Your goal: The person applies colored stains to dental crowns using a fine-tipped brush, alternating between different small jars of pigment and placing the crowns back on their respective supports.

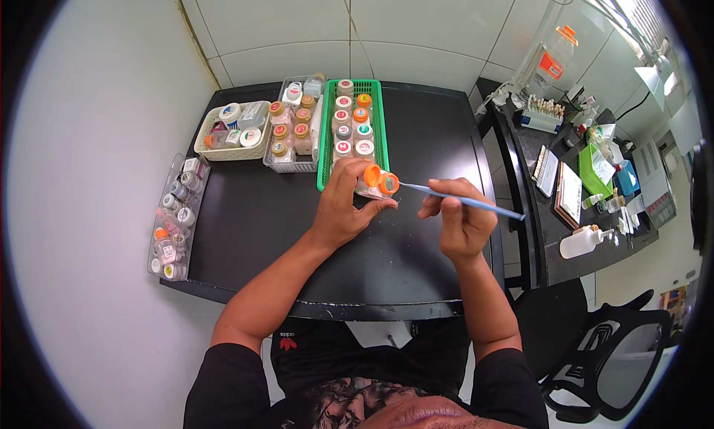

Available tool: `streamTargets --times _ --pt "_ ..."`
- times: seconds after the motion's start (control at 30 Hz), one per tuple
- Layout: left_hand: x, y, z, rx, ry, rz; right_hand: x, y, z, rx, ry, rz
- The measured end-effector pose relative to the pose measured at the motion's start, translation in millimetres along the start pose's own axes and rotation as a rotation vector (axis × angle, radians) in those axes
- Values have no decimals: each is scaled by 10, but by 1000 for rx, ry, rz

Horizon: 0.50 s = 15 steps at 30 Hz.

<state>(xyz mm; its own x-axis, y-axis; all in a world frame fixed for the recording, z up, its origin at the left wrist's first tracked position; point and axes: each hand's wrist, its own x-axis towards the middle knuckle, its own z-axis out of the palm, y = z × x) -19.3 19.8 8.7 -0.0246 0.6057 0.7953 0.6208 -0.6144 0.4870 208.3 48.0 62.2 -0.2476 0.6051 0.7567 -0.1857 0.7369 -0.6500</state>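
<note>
My left hand (341, 206) is closed around a small clear bottle (367, 191) in front of the green basket (384, 120). The bottle's orange flip cap (371, 175) stands raised beside its orange-rimmed mouth (389, 183). In my right hand (465, 219) is a slim light-blue stick-like tool (487, 204), gripped like a pen. Its thin tip points left and meets the rim of the mouth, or comes very close; I cannot tell whether it touches. Several capped bottles (343, 131) stand in rows inside the basket, just beyond my left hand.
Left of the basket are a grey bin of capped bottles (303, 131), a cream basket (223, 155) and a clear tray (154, 239) of small jars. A side table at right carries a white squeeze bottle (580, 243), a notebook (570, 194) and a green tray (593, 177). A chair (617, 354) stands below it.
</note>
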Motion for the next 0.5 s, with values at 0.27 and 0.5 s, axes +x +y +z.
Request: streamTargets --times 0.27,0.5 --pt "-44 14 7 -32 -48 -22 76 5 86 -302 -119 -59" --pt "-19 56 -23 -12 -87 -22 28 58 161 -204 -34 213"
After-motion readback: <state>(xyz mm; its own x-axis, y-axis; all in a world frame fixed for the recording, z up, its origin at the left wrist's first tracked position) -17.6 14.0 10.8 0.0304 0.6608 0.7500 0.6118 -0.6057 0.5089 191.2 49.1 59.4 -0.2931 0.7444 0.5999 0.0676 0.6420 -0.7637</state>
